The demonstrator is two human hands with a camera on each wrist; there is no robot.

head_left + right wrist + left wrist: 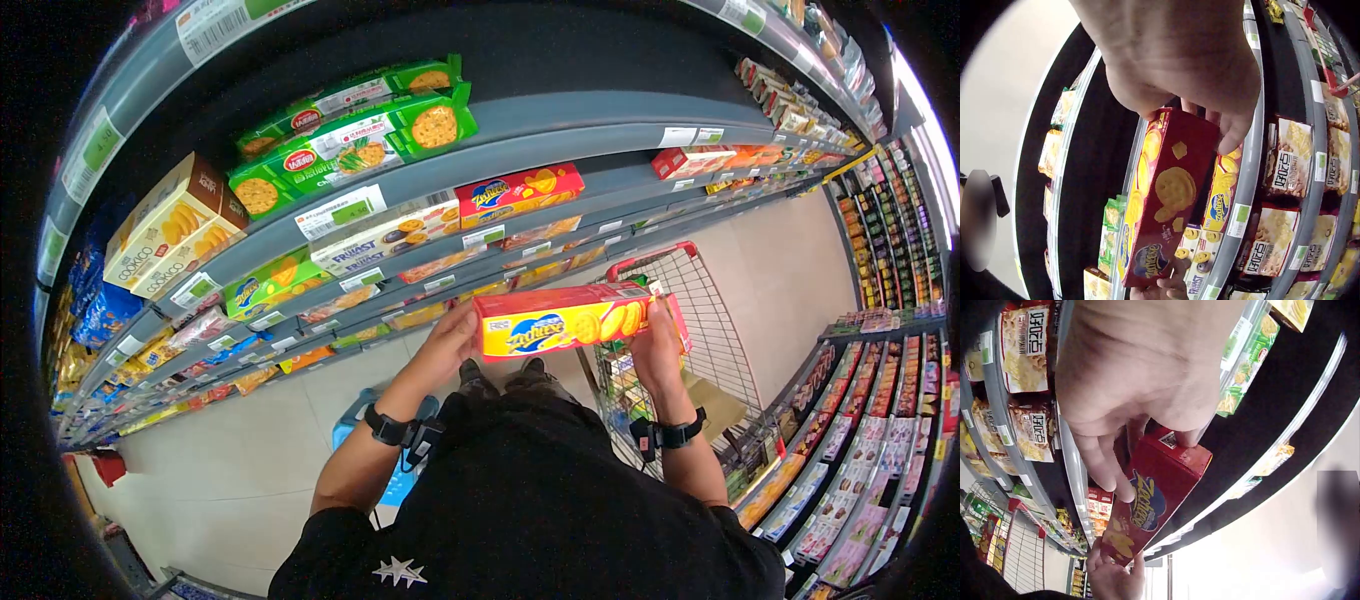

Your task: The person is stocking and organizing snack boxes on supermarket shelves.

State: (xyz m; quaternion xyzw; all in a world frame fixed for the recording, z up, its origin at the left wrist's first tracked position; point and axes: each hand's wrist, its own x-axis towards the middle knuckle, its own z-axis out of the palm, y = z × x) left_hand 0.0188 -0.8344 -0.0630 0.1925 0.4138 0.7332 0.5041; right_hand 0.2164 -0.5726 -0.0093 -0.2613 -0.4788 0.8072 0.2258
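A long red and yellow biscuit box (565, 320) is held level in front of the body, one hand at each end. My left hand (447, 345) grips its left end; in the left wrist view the fingers of that hand (1141, 381) lie along the red box (1159, 487). The right end is pinched by my right hand (658, 350). Seen from the right wrist, that hand (1182, 62) has its thumb on one edge of the box (1169, 187) and fingers on the other side.
Shelves hold green cracker packs (370, 145), a cream cookie box (165, 235) and a similar red box (520, 193). A wire shopping cart (715, 330) with goods stands at the right. A blue stool (400, 488) is at the lower left of the body.
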